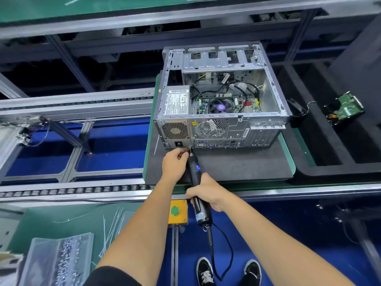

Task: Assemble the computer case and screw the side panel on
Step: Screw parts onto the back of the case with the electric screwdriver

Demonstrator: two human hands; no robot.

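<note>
Right now the right hand point(206, 195) grips the electric screwdriver point(196, 182), the left hand point(174, 162) pinching its tip at the computer case point(222, 112) rear; next, press straight.

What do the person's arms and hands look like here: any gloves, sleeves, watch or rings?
Both hands are bare: no gloves on the left hand or the right hand. No watch, wristband or ring shows on either. Both forearms are uncovered to the frame's lower edge. A dark sleeve, black or near it, shows at the left upper arm; no right sleeve is in view.
</note>
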